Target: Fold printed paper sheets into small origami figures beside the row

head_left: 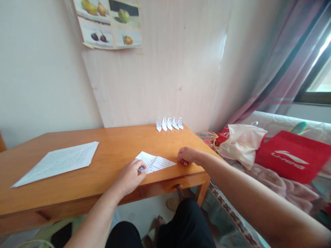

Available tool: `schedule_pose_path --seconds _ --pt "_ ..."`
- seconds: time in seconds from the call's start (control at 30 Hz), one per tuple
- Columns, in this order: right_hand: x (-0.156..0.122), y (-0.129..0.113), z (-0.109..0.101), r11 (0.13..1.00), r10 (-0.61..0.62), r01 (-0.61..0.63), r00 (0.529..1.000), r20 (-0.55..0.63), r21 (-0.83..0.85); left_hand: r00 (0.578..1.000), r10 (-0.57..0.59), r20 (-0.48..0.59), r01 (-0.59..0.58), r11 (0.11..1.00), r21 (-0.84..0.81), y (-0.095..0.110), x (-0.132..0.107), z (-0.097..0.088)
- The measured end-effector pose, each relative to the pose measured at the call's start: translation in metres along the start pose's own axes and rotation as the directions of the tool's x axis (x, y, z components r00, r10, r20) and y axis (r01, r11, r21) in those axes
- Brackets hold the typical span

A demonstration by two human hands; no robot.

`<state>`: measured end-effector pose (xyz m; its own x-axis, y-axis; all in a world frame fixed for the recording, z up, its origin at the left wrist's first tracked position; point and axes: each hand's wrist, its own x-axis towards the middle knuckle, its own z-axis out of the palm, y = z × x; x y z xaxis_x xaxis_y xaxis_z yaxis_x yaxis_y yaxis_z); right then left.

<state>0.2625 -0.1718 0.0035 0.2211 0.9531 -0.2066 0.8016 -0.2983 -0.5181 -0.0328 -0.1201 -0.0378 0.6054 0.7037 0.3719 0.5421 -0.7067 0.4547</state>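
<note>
A printed sheet of paper folded to a point (160, 164) lies near the front edge of the wooden desk, its tip towards the right. My left hand (131, 175) is at its left end, thumb and fingers closed on the paper's lower edge. Just past the paper's right tip, my right hand (187, 156) rests with its fingers curled into a loose fist, and nothing shows in it. Several small folded paper pieces (169, 124) stand upright in a row at the back right of the desk.
A stack of printed sheets (59, 160) lies on the left of the desk (116, 141). Right of the desk, a bed holds a red bag (292, 156), a white bag (241, 141) and a blanket (274, 182). Fruit pictures (111, 24) hang on the wall.
</note>
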Motion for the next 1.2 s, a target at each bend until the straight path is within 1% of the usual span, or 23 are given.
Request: schedule_pose_path --seconds 0.07,0.13,0.2,0.27,0.3,0.33,0.37,0.4,0.43,0.47,0.5,0.57,0.67,0.77,0.9,1.0,1.07,1.13,1.2 --pt "-0.004 0.006 0.007 0.997 -0.063 0.065 0.996 -0.056 0.03 0.998 0.001 -0.065 0.0 1.0 0.013 0.004 -0.004 0.001" --pt "-0.008 0.009 0.015 0.992 -0.117 0.123 0.983 -0.141 0.032 0.991 0.023 -0.133 -0.02 0.999 0.025 0.007 -0.009 0.003" --pt "-0.014 0.01 0.024 0.984 -0.172 0.179 0.955 -0.24 0.009 0.983 0.047 -0.18 -0.039 0.998 0.049 0.01 -0.012 0.003" --pt "-0.023 0.008 0.033 0.972 -0.23 0.234 0.925 -0.304 -0.025 0.978 0.071 -0.195 -0.055 0.995 0.085 0.013 -0.016 0.003" --pt "-0.028 0.006 0.037 0.959 -0.279 0.278 0.901 -0.332 -0.051 0.978 0.09 -0.189 -0.07 0.992 0.106 0.016 -0.017 0.002" --pt "-0.033 0.005 0.041 0.914 -0.404 0.387 0.843 -0.356 -0.121 0.978 0.115 -0.175 -0.093 0.987 0.127 0.018 -0.018 0.001" --pt "-0.038 0.004 0.045 0.863 -0.505 0.468 0.789 -0.349 -0.191 0.977 0.146 -0.158 -0.123 0.982 0.147 0.021 -0.02 0.0" --pt "-0.044 0.003 0.048 0.814 -0.58 0.522 0.755 -0.306 -0.256 0.975 0.175 -0.137 -0.152 0.974 0.166 0.024 -0.021 -0.001" --pt "-0.049 0.003 0.052 0.777 -0.623 0.548 0.738 -0.259 -0.308 0.973 0.2 -0.116 -0.177 0.967 0.185 0.026 -0.022 -0.001" --pt "-0.053 0.002 0.056 0.751 -0.647 0.561 0.731 -0.217 -0.348 0.971 0.218 -0.096 -0.195 0.96 0.2 0.029 -0.023 -0.002" --pt "-0.057 0.003 0.059 0.734 -0.657 0.565 0.733 -0.179 -0.378 0.97 0.231 -0.077 -0.21 0.954 0.211 0.031 -0.025 -0.002" --pt "-0.063 0.005 0.066 0.722 -0.655 0.551 0.74 -0.153 -0.419 0.968 0.244 -0.05 -0.227 0.946 0.229 0.034 -0.028 -0.002" --pt "-0.069 0.01 0.076 0.725 -0.647 0.519 0.739 -0.188 -0.453 0.967 0.252 -0.04 -0.234 0.939 0.252 0.037 -0.032 0.0" --pt "-0.073 0.014 0.084 0.726 -0.657 0.509 0.713 -0.245 -0.462 0.965 0.257 -0.045 -0.236 0.934 0.267 0.037 -0.036 0.003" --pt "-0.081 0.014 0.086 0.722 -0.681 0.532 0.659 -0.32 -0.443 0.958 0.28 -0.058 -0.255 0.928 0.272 0.038 -0.044 0.008" --pt "-0.085 0.013 0.083 0.713 -0.699 0.568 0.621 -0.353 -0.411 0.951 0.305 -0.055 -0.279 0.92 0.274 0.04 -0.048 0.011" --pt "-0.087 0.013 0.079 0.701 -0.713 0.59 0.588 -0.382 -0.4 0.946 0.318 -0.063 -0.29 0.916 0.275 0.042 -0.049 0.01" --pt "-0.088 0.012 0.075 0.698 -0.714 0.599 0.537 -0.449 -0.393 0.941 0.316 -0.125 -0.275 0.924 0.264 0.043 -0.048 0.008" --pt "-0.089 0.009 0.069 0.715 -0.682 0.595 0.482 -0.55 -0.366 0.926 0.281 -0.252 -0.229 0.949 0.217 0.045 -0.044 0.003"
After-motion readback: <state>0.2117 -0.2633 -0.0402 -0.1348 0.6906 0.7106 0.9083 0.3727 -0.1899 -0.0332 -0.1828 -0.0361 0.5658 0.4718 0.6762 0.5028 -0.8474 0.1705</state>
